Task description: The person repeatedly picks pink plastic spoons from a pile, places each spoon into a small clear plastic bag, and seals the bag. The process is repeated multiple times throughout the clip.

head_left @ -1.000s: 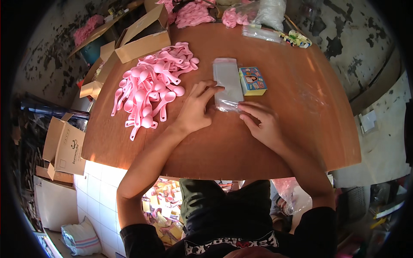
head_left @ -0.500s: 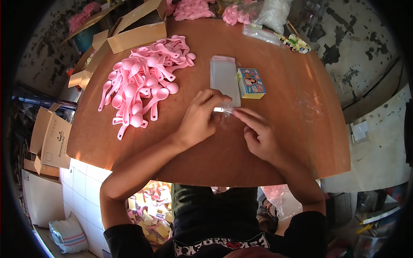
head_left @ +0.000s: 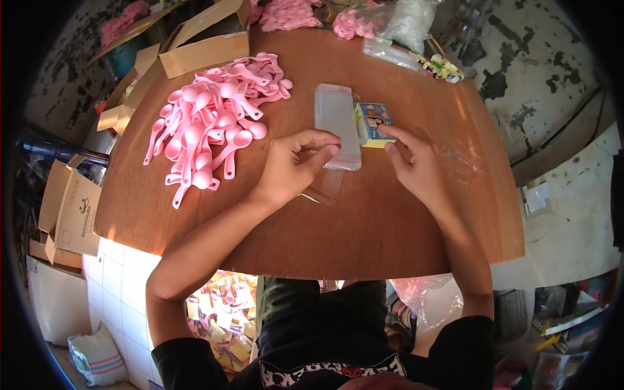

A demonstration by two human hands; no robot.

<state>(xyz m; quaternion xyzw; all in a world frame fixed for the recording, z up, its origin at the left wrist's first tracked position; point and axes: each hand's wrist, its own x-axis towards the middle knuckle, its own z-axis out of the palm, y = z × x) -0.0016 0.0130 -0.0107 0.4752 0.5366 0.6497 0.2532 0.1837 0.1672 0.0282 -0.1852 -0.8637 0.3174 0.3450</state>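
My left hand (head_left: 289,164) is closed, thumb and forefinger pinched at the edge of a clear plastic bag (head_left: 325,187). This bag hangs below the fingers, over the near end of a stack of clear plastic bags (head_left: 335,117) lying on the table. My right hand (head_left: 415,162) is at the near right corner of a stack of small printed cards (head_left: 375,121), blue on top with yellow sides. Its forefinger touches the top card, and the thumb is apart from it. Left of the hands lies a large heap of pink plastic spoons (head_left: 208,120).
Open cardboard boxes (head_left: 205,49) stand at the table's far left. Along the far edge lie bagged pink pieces (head_left: 289,14), clear plastic packs (head_left: 393,53) and a colourful woven band (head_left: 443,67). The round brown table (head_left: 390,240) curves toward me; cards and spoons (head_left: 224,305) lie below it.
My hands have parted. The left has moved slightly left with the clear bag, and the right has gone from the bag up to the card stack.
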